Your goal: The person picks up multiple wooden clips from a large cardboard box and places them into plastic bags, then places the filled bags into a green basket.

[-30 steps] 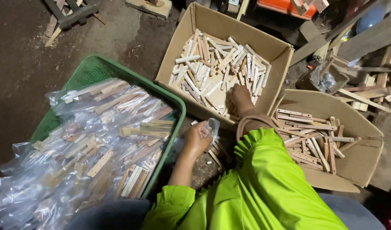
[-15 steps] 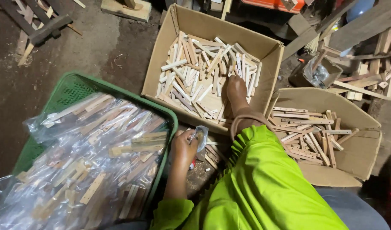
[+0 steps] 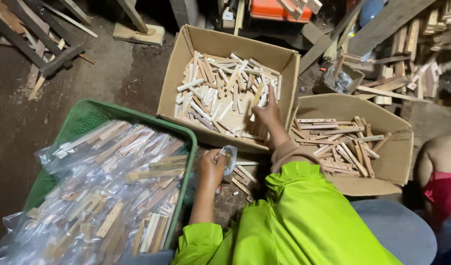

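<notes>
**Bagging wooden sticks: pick in progress**

Left hand [image 3: 213, 167] is closed on a small clear bag [image 3: 229, 158], held low over the floor between the crate and the near box. Its fingers are curled around the bag's mouth; whether any stick is already inside cannot be told.

Right hand [image 3: 267, 112] reaches to 12 o'clock into the far box [image 3: 172, 81], among the loose pale sticks [image 3: 220, 93]. One finger points up; the others are bent over the pile. Whether they have hold of a stick cannot be told.

A second box [image 3: 399, 152] at 2 o'clock holds drilled slats [image 3: 341, 142]. The green crate [image 3: 88, 110] at 9 o'clock is heaped with filled bags [image 3: 112, 186].

Judgement: the step in hand is gathering sticks for the open bag. The next move would call for a firm pinch on a stick, then bringing it back to the bag with the mouth kept open.
</notes>
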